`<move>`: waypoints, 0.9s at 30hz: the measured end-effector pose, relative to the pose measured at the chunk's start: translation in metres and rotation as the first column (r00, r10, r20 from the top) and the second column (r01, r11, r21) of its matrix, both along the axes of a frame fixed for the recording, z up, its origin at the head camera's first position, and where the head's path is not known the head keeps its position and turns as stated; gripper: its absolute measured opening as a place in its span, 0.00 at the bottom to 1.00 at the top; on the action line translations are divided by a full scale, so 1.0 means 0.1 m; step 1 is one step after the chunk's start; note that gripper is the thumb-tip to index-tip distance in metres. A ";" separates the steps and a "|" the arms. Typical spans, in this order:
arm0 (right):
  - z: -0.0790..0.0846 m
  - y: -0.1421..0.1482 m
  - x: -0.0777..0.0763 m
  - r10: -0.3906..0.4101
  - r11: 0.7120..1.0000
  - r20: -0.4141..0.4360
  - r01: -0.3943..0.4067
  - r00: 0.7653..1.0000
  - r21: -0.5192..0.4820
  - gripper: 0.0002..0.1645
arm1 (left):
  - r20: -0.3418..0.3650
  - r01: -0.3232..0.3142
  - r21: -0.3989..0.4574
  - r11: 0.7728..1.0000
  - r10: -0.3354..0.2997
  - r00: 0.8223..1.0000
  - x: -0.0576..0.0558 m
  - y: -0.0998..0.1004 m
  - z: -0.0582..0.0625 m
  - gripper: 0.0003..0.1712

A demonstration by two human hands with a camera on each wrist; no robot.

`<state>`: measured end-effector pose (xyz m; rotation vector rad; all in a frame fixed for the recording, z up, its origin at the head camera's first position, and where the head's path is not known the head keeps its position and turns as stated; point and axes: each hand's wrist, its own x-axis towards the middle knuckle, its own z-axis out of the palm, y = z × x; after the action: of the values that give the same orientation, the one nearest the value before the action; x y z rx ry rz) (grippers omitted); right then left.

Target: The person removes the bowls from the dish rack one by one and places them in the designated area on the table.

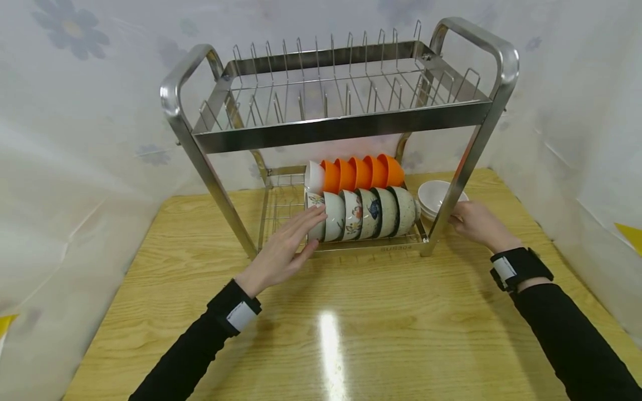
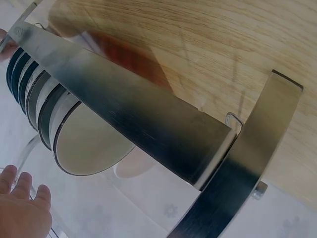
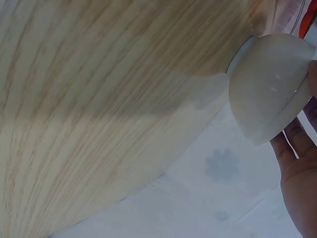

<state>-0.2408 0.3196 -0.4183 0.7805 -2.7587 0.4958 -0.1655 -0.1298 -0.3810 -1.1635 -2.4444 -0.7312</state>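
Patterned bowls (image 1: 353,214) in a rack (image 1: 321,130) on a tabletop (image 1: 381,323), white bowls (image 1: 435,195) just right of it.
Right hand (image 1: 473,220) grips the white bowls; left hand (image 1: 286,245), fingers straight, is at the row's left end.

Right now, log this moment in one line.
left hand: at front-row bowls | right hand: grips white bowls | orange bowls: in rack

Orange bowls (image 1: 361,173) are blazing beside a white bowl (image 1: 314,178) in a silver rack (image 1: 346,127), as pale front-row bowls (image 1: 355,216) are showing dark rims and floral motifs in red and blue. More white bowls (image 1: 435,195) are contrasting with a yellow wood-grain table (image 1: 251,334), while blue-grey blossoms (image 1: 73,27) are dotting the whitish wall covering (image 1: 85,139).
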 end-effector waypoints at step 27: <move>0.06 -0.06 0.26 0.047 0.991 -0.148 -0.064 0.988 -0.115 0.21 | 0.086 -0.174 -0.002 0.985 0.174 0.981 -0.04 -0.02 0.06 0.31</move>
<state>-0.2145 0.3135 -0.4123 0.8316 -2.5545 0.5854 -0.1698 -0.1318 -0.3751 -0.9185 -2.5737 -0.7483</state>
